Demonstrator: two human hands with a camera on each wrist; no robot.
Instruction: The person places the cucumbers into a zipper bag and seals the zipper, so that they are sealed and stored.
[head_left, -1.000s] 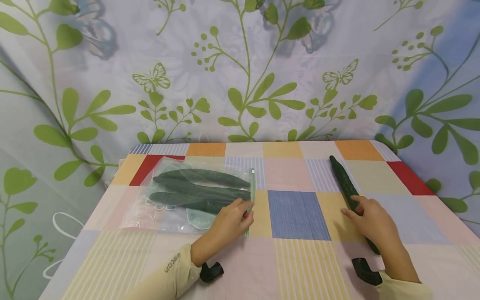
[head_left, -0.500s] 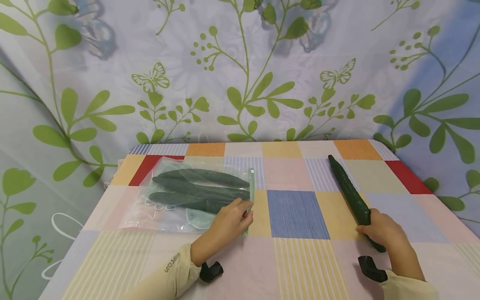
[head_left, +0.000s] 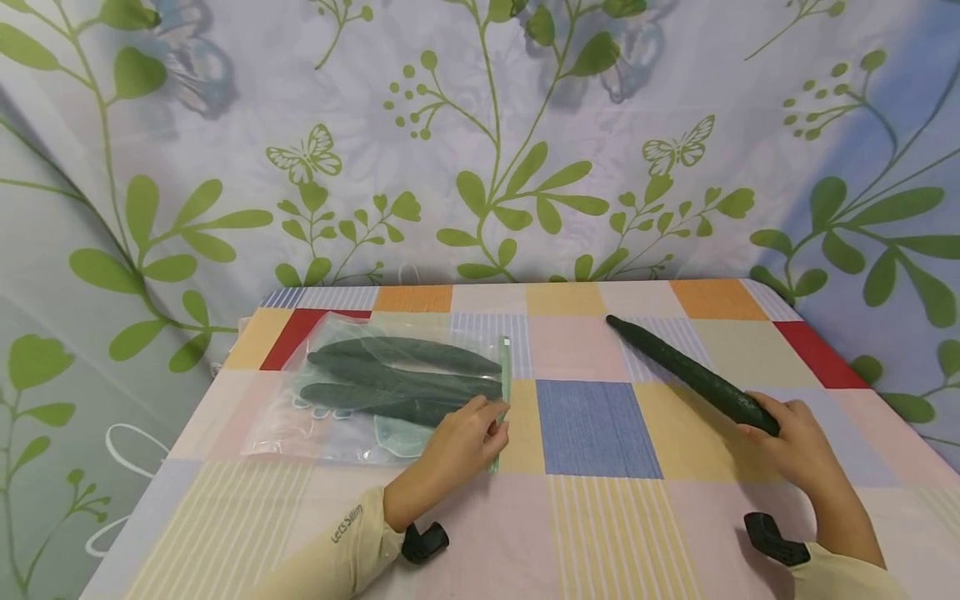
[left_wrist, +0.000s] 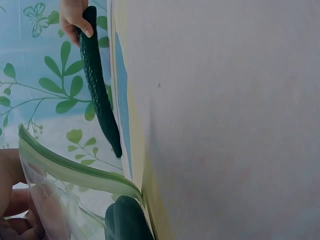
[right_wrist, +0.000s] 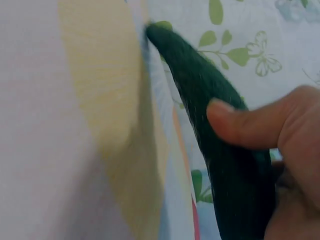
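Observation:
My right hand (head_left: 797, 437) grips a long dark green cucumber (head_left: 686, 364) near its near end, thumb along one side. The cucumber slants up and left from the hand, its near part raised off the table. A clear zip bag (head_left: 277, 433) lies on the left with several cucumbers (head_left: 405, 383) inside. My left hand (head_left: 463, 437) pinches the bag's green zip edge (head_left: 506, 358) at the right side. In the left wrist view the zip edge (left_wrist: 75, 172) stands lifted, with cucumber ends (left_wrist: 127, 220) just behind it.
A patchwork tablecloth (head_left: 600, 433) covers the table. Behind it hangs a leaf-patterned curtain (head_left: 525, 125). Black wrist mounts (head_left: 425, 543) sit at both sleeves. A white cord (head_left: 120, 450) hangs at the left.
My right hand has gone from touching the cucumber to gripping its near end. It has lifted that end and swung the far tip left. The left hand stays on the bag.

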